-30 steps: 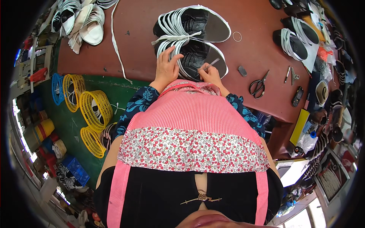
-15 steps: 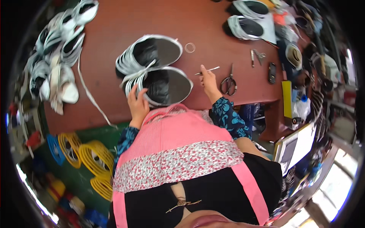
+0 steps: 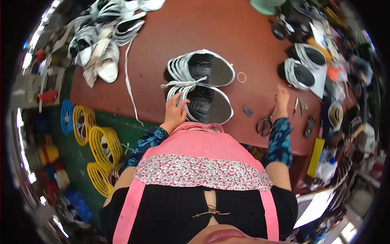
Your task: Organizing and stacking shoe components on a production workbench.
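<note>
Rests the loosely open left grip on the near white-strapped shoe upper, lying mid-counter, seemingly strapped and joined to its mate; holds the right grip near the scissors, unable to tell whether closed, or any work left.

Bench, middle: far upper, near upper directly before it. Ring just right of far upper; block right of near upper, scissors farther right. Shoe pair toward right end. Left of centre, loose strap; farther left, heaped uppers. Baskets on floor, bench's near left.
</note>
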Available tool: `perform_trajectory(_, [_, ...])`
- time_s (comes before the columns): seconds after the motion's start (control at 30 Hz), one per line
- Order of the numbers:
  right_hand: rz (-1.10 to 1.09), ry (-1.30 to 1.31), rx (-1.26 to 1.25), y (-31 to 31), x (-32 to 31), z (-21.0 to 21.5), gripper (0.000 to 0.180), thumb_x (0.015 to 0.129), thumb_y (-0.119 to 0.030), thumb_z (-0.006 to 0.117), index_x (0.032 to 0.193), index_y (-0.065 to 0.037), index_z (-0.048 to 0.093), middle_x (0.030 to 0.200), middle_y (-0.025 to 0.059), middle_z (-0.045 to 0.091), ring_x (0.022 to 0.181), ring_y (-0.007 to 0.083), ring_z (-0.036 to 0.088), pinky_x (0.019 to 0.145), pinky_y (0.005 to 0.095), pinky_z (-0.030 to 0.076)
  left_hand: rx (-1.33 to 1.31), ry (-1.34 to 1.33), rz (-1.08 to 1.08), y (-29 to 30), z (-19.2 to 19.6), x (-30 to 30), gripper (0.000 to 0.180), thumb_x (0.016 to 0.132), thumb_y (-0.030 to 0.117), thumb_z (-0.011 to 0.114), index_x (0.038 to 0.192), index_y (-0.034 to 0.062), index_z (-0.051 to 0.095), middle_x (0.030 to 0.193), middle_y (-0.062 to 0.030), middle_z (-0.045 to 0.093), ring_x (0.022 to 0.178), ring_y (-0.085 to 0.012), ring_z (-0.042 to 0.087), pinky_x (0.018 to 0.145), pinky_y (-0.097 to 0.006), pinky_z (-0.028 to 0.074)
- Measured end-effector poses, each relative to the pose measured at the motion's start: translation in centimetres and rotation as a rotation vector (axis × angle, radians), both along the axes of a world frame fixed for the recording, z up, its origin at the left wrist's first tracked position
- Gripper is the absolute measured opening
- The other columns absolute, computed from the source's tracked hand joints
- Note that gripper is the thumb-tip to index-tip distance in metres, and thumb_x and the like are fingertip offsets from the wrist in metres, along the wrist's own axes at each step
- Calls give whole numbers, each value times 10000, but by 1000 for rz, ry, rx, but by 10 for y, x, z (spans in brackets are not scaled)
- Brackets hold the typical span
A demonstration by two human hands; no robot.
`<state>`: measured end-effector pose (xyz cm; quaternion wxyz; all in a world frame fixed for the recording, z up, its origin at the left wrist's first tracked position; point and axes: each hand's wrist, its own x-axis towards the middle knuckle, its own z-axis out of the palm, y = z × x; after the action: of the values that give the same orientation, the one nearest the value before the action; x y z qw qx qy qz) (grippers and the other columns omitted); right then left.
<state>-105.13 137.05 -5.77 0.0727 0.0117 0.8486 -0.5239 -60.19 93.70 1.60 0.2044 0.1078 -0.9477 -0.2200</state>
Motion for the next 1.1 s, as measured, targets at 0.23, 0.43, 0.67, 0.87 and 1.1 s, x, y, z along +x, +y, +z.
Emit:
perform_trajectory(0.23, [689, -444, -356, -257, 212, 73, 521, 1118, -308, 718, 1540, -39, 575, 928, 129, 797, 687, 153, 736, 577, 274, 553, 182, 33, 30, 10, 32, 25, 629, 944, 18, 694, 1556, 33, 548, 1611, -219, 530, 1437, -454, 562, 1205, -508, 487])
perform_trajectory(0.43, [688, -675, -176, -371, 240, 73, 962, 1017, -495, 815, 1730, -62, 335, 960, 158, 768, 672, 239, 768, 496, 324, 556, 166, -78, 38, 10, 30, 71, 558, 936, -21, 656, 1484, 73, 618, 1522, -167, 583, 1351, -410, 627, 1124, -470, 562])
perform_trajectory(0.67, [605, -513, -170, -385, 256, 43, 542, 1053, -267, 714, 1546, -57, 634, 1035, 53, 765, 782, 162, 717, 602, 312, 623, 490, -524, 122, -34, -24, 160, 332, 1001, 187, 631, 1298, 97, 749, 1258, -203, 758, 1180, -425, 728, 1015, -509, 585])
perform_trajectory(0.87, [809, -294, -243, -390, 343, 101, 335, 1046, -191, 602, 1245, 20, 768, 804, -64, 613, 638, 41, 493, 533, 243, 385, 580, -582, 155, -96, -81, 304, 367, 970, 333, 707, 1242, 98, 782, 1181, -187, 809, 1134, -413, 766, 923, -533, 605])
perform_trajectory(1.1, [963, -105, -4, -489, 586, 142, 387, 1021, -136, 620, 1287, 116, 743, 764, -35, 591, 719, 107, 529, 632, 331, 421, 614, -663, 490, -205, -84, 594, 331, 963, 305, 689, 1198, 94, 791, 1139, -221, 805, 1101, -450, 765, 921, -571, 605])
